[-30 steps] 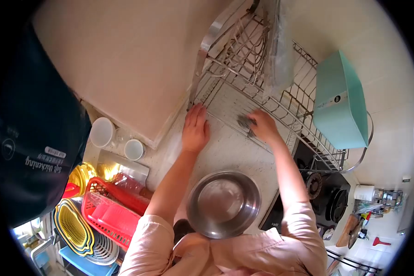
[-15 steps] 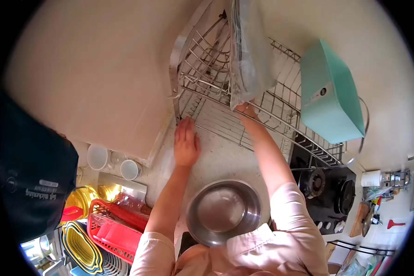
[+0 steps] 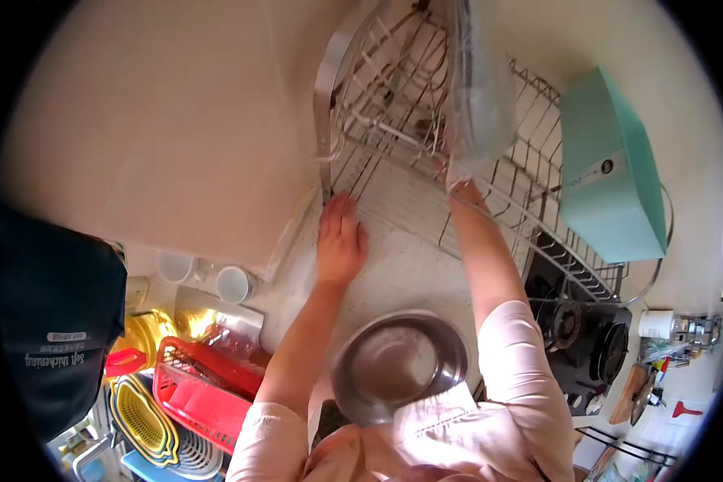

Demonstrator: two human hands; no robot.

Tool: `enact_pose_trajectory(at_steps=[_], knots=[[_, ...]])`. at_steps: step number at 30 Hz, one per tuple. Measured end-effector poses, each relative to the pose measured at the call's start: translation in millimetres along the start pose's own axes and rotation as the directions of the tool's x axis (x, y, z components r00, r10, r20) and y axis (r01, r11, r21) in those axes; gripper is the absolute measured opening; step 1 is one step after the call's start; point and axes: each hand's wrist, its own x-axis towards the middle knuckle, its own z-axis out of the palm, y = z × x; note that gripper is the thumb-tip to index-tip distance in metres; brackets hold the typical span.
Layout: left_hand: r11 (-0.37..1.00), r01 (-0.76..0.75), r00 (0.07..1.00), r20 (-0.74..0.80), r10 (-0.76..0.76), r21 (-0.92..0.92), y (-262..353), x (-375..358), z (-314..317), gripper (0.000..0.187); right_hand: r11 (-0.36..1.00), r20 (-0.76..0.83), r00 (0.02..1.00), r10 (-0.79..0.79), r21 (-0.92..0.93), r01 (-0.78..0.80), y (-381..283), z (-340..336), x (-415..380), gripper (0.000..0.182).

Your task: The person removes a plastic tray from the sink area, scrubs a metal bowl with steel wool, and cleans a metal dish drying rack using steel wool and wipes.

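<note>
My left hand (image 3: 341, 251) lies on the pale countertop (image 3: 394, 269), fingers stretched out, its fingertips at the lower left foot of a metal wire dish rack (image 3: 512, 210). My right arm reaches up to the rack, and only the wrist and edge of my right hand (image 3: 464, 191) show. A clear plastic bag or sheet (image 3: 482, 104) hanging over the rack hides the fingers, so what they hold cannot be made out. Below, between my forearms, a round stainless steel basin (image 3: 394, 363) sits on the counter.
A mint green box-shaped holder (image 3: 606, 173) hangs at the rack's right. Beyond is a black gas stove (image 3: 582, 337). At left are white cups (image 3: 234, 284), an oil bottle (image 3: 140, 333), a red basket (image 3: 205, 394), yellow colanders (image 3: 143, 418) and a dark hanging bag (image 3: 56, 321).
The view has shifted, so rack, plastic and green holder appear farther right. My left hand stays by the rack foot, and my right wrist stays at the plastic.
</note>
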Motion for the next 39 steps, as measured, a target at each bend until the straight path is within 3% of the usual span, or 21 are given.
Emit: enact_pose_trajectory(at_steps=[4, 5, 6, 7, 10, 13, 16, 18, 20, 21, 24, 25, 26, 28, 30, 31, 33, 34, 36, 38, 39], knots=[[1.000, 0.005, 1.000, -0.006, -0.005, -0.016, 1.5, -3.5, -0.9, 0.048, 0.988, 0.018, 0.997, 0.080, 0.134, -0.081, 49.2, -17.2, -26.8, 0.037], [1.000, -0.001, 1.000, -0.019, 0.000, -0.024, 1.2, -0.8, 1.0, 0.048, 0.994, 0.027, 0.995, 0.092, 0.053, -0.093, 53.1, -27.1, -32.5, 0.038], [0.999, -0.005, 1.000, -0.026, 0.004, -0.033, -0.7, -1.1, 1.8, 0.048, 0.985, 0.072, 0.994, 0.087, -0.155, -0.075, 43.2, -61.6, -46.4, 0.041], [0.999, -0.006, 1.000, -0.020, 0.005, -0.035, -0.6, -7.4, 0.4, 0.048, 0.979, -0.008, 1.000, 0.022, -0.201, -0.023, 44.6, -62.0, -52.3, 0.044], [0.999, -0.024, 1.000, -0.017, 0.024, -0.025, -0.5, -6.2, -5.5, 0.048, 0.957, -0.070, 0.992, 0.109, 0.277, -0.085, 26.6, -98.6, -105.7, 0.043], [0.996, 0.032, 0.999, -0.008, -0.033, -0.085, 9.0, -6.3, -15.0, 0.041, 0.883, 0.089, 0.996, 0.027, 0.465, -0.065, 35.4, -136.6, -185.3, 0.037], [0.932, 0.259, 0.948, 0.115, -0.295, 0.253, 29.9, -12.7, -51.7, 0.030, 0.867, 0.162, 0.987, 0.019, 0.490, -0.097, 64.0, -131.4, -259.7, 0.034], [0.868, 0.311, 0.894, 0.191, -0.406, 0.387, 27.3, -34.1, -64.9, 0.026, 0.891, 0.330, 0.939, 0.099, 0.390, -0.231, 64.3, -133.6, -298.2, 0.035], [0.825, 0.350, 0.841, 0.240, -0.486, 0.443, 17.9, -50.0, -68.2, 0.023, 0.936, 0.476, 0.877, 0.057, 0.280, -0.213, 81.6, -111.9, -327.0, 0.036], [0.822, 0.371, 0.823, 0.257, -0.507, 0.433, 11.4, -54.4, -65.8, 0.023, 0.963, 0.608, 0.791, 0.060, 0.172, -0.206, 82.2, -121.2, -330.0, 0.037], [0.890, 0.392, 0.836, 0.312, -0.451, 0.234, 18.5, -52.7, -66.5, 0.021, 0.972, 0.367, 0.930, 0.003, 0.218, -0.089, 75.2, -157.5, -320.5, 0.035], [0.911, 0.389, 0.852, 0.325, -0.411, 0.134, 24.2, -47.5, -68.2, 0.020, 0.930, 0.264, 0.964, 0.025, 0.347, -0.119, 70.3, -167.2, -312.9, 0.033], [0.862, 0.502, 0.803, 0.402, -0.440, -0.061, 34.2, -40.9, -68.6, 0.020, 0.857, 0.205, 0.978, 0.024, 0.499, -0.125, 70.3, -165.4, -305.7, 0.029], [0.610, 0.685, 0.709, 0.557, -0.433, -0.398, 63.5, -22.1, -65.3, 0.021, 0.677, 0.216, 0.975, -0.043, 0.724, -0.130, 50.6, -175.5, -285.0, 0.048], [0.375, 0.736, 0.676, 0.640, -0.365, -0.563, 95.7, -9.4, -55.5, 0.026, 0.481, 0.184, 0.976, -0.112, 0.870, -0.109, 17.0, -182.1, -264.8, 0.066], [0.260, 0.746, 0.665, 0.676, -0.317, -0.613, 112.6, -3.2, -54.7, 0.026, 0.416, 0.072, 0.993, -0.096, 0.909, -0.025, 1.9, -172.1, -255.7, 0.058], [0.010, 0.744, 0.656, 0.727, -0.204, -0.668, 135.1, 6.6, -53.6, 0.026, 0.326, 0.249, 0.968, -0.035, 0.918, -0.224, 11.9, -125.1, -230.1, 0.054], [0.168, 0.681, 0.729, 0.640, -0.242, -0.713, 130.5, 5.0, -50.7, 0.027, 0.276, 0.339, 0.941, -0.011, 0.905, -0.323, 18.6, -110.5, -218.8, 0.052], [0.472, 0.515, 0.857, 0.438, -0.270, -0.716, 106.2, -1.4, -43.4, 0.029, 0.256, 0.314, 0.937, 0.154, 0.903, -0.345, 36.7, -122.8, -197.2, 0.045], [0.758, 0.420, 0.892, 0.381, -0.243, -0.499, 69.2, -13.9, -41.6, 0.027, 0.587, 0.242, 0.853, 0.462, 0.638, -0.499, 36.0, -173.3, -178.3, 0.027], [0.864, 0.353, 0.907, 0.359, -0.221, -0.360, 53.5, -21.1, -41.9, 0.026, 0.837, -0.110, 0.913, 0.392, 0.455, -0.304, 54.7, -150.2, -168.9, 0.028]])
